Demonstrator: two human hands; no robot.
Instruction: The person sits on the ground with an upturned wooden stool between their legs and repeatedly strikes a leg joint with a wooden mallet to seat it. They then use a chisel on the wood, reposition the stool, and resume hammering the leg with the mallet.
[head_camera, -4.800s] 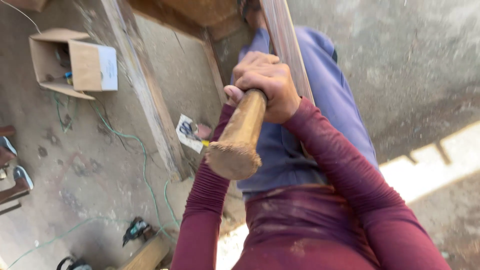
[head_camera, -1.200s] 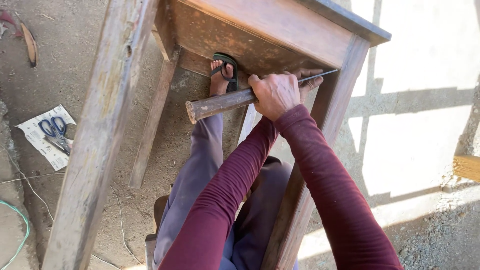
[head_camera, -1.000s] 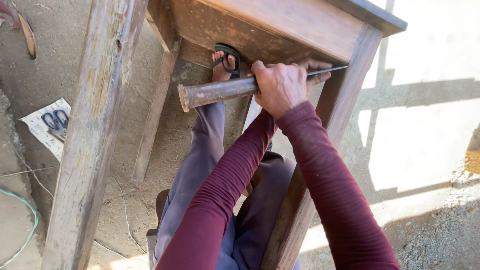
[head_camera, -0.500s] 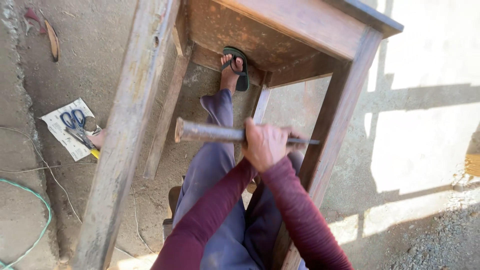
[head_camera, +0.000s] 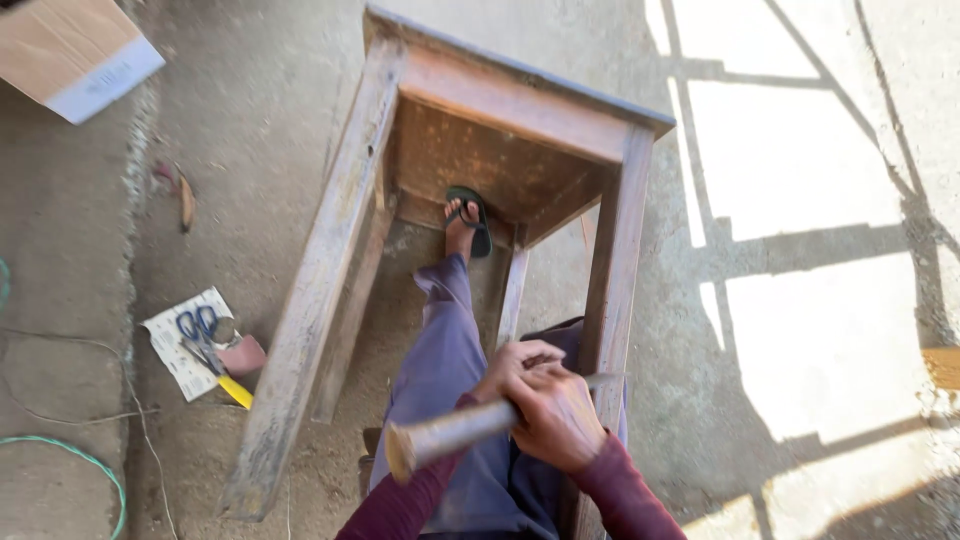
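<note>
Both hands — right hand (head_camera: 560, 420), left hand (head_camera: 515, 362) — grip a wooden handle (head_camera: 450, 435).

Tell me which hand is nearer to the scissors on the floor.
Left. The left hand sits on the scissors' side of the wooden handle; the right hand wraps the handle just beyond it.

We're looking down at a rough outdoor woodworking spot: bare concrete floor (head_camera: 780, 150) dusted with sawdust, an unfinished wooden stool (head_camera: 470, 200) tipped on its side, scissors (head_camera: 198, 328) on a paper sheet, a cardboard box (head_camera: 70, 50), loose green cable (head_camera: 70, 450), hard sunlight throwing frame shadows.
</note>
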